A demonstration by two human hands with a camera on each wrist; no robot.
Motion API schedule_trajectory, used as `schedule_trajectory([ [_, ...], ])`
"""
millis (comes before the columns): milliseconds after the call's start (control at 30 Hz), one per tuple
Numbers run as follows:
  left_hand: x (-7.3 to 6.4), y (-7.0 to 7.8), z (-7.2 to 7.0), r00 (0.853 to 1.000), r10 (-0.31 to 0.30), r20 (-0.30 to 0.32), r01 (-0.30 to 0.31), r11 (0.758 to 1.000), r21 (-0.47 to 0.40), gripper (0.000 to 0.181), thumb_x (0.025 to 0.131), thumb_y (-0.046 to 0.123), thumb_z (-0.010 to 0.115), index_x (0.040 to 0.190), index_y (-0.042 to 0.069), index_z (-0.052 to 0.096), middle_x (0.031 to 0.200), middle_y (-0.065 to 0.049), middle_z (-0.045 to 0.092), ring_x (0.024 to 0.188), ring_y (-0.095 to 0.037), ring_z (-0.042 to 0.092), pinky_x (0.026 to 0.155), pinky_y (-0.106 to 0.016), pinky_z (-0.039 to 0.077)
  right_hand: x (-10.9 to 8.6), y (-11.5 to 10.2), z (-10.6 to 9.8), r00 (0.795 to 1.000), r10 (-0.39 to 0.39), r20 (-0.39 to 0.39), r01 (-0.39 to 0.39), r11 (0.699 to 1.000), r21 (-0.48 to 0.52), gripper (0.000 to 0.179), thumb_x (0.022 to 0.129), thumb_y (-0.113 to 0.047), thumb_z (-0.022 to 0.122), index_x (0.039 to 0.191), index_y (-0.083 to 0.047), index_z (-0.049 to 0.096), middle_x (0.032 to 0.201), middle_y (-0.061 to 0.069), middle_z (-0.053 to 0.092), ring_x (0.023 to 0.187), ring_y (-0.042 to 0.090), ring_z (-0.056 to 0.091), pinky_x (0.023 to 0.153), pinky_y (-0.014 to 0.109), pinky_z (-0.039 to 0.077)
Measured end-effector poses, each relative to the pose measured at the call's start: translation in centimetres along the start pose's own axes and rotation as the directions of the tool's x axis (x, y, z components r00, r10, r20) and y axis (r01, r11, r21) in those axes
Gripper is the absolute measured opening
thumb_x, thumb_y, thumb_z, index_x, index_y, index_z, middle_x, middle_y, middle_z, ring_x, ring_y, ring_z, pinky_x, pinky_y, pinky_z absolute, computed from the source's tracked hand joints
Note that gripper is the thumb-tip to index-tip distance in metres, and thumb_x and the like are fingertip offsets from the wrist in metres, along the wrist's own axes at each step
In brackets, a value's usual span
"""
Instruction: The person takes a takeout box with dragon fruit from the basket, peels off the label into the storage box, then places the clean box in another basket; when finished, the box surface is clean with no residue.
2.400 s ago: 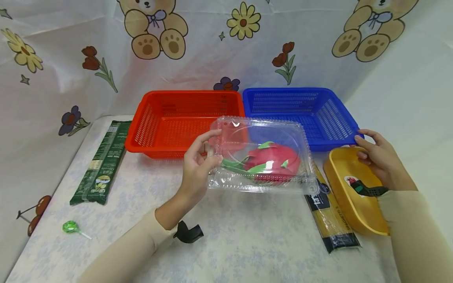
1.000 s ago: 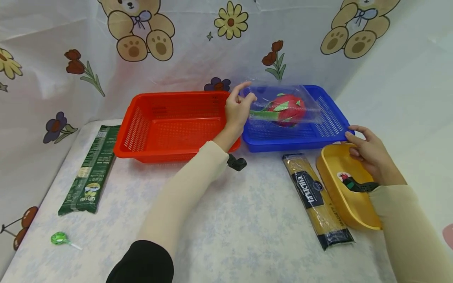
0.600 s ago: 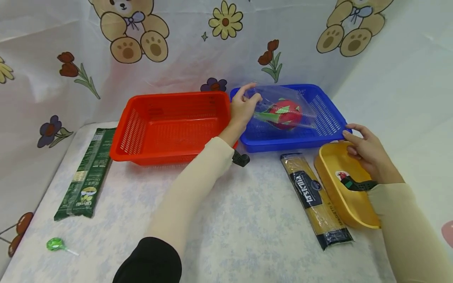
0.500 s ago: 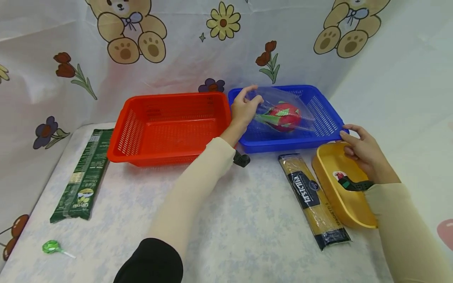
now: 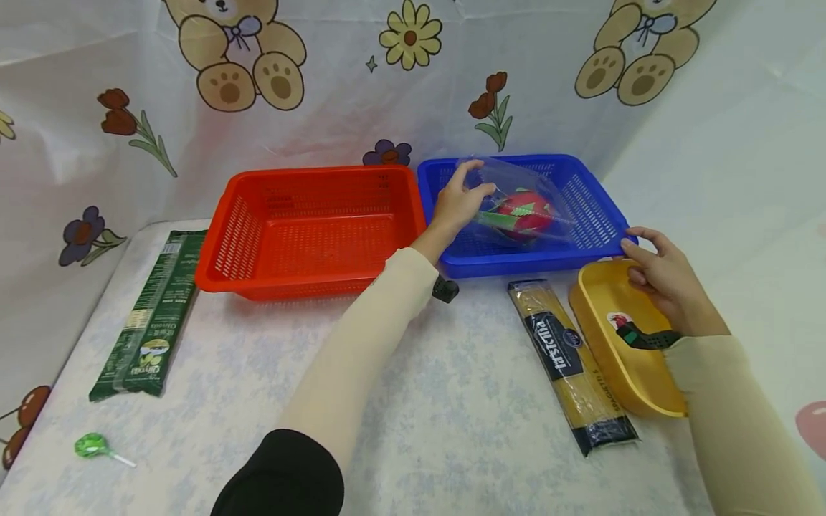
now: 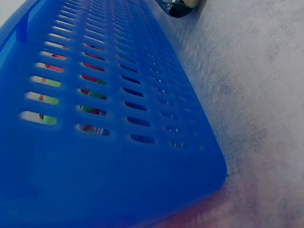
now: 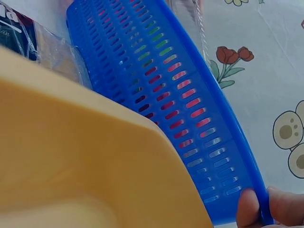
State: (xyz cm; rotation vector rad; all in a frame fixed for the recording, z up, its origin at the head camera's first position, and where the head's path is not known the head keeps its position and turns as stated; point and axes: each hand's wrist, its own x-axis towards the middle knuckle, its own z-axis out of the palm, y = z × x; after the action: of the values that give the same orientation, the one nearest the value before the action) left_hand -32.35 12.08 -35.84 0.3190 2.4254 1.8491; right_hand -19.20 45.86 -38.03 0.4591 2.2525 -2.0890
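My left hand [image 5: 457, 206] reaches over the near left side of the blue basket [image 5: 503, 266] and grips the left end of a clear plastic clamshell container [image 5: 548, 188]. The container lies tilted inside the basket, with a pink dragon fruit [image 5: 524, 212] with green leaves in it. Through the basket's slots, pink and green show in both wrist views. My right hand [image 5: 671, 281] pinches the basket's right front corner, thumb and fingers [image 7: 248, 207] on either side of the rim. Below that hand stands a yellow tray [image 5: 652, 373].
A red basket [image 5: 310, 292] stands left of the blue one. A spaghetti pack [image 5: 571, 365] lies beside the yellow tray. On the left of the table are a long green packet [image 5: 151, 315] and a green lollipop [image 5: 93, 445]. A printed cloth [image 5: 335, 93] hangs behind.
My left hand has carried the container from in front of the baskets rightward and back, then lowered it into the blue basket. My right hand has stayed on the basket's corner.
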Motion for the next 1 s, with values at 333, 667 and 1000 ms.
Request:
schedule_trajectory([
  [333, 0.7, 0.0, 1.1, 0.96, -0.228, 0.161, 0.2, 0.964, 0.175, 0.058, 0.106, 0.039, 0.053, 0.157, 0.045, 0.026, 0.139, -0.003, 0.056, 0.066, -0.013, 0.043, 0.065, -0.032, 0.043, 0.0, -0.2, 0.1, 1.0, 0.004, 0.005, -0.004, 1.0, 0.009, 0.064, 0.091, -0.044, 0.071, 0.145, -0.028, 0.039, 0.098, -0.002, 0.066, 0.057, 0.012, 0.045, 0.056, 0.02, 0.042],
  [667, 0.8, -0.1, 1.1, 0.926, -0.34, 0.163, 0.316, 0.936, 0.156, 0.06, 0.108, 0.033, 0.05, 0.16, 0.045, 0.023, 0.155, 0.003, 0.042, 0.07, -0.014, 0.04, 0.066, -0.034, 0.044, 0.0, -0.2, 0.6, 1.0, -0.022, 0.009, 0.022, 1.0, -0.003, 0.064, 0.092, -0.044, 0.07, 0.145, -0.027, 0.038, 0.099, -0.002, 0.066, 0.057, 0.011, 0.044, 0.056, 0.018, 0.041],
  [1000, -0.4, 0.5, 2.0, 0.978, -0.201, 0.054, 0.147, 0.85, 0.506, 0.069, 0.108, 0.043, 0.047, 0.166, 0.031, 0.013, 0.129, -0.005, 0.065, 0.069, -0.017, 0.054, 0.063, -0.032, 0.046, 0.0, -0.1, 0.1, 1.0, 0.011, 0.023, -0.013, 0.997, 0.079, 0.063, 0.093, -0.04, 0.072, 0.144, -0.026, 0.038, 0.097, 0.0, 0.066, 0.06, 0.012, 0.045, 0.057, 0.022, 0.043],
])
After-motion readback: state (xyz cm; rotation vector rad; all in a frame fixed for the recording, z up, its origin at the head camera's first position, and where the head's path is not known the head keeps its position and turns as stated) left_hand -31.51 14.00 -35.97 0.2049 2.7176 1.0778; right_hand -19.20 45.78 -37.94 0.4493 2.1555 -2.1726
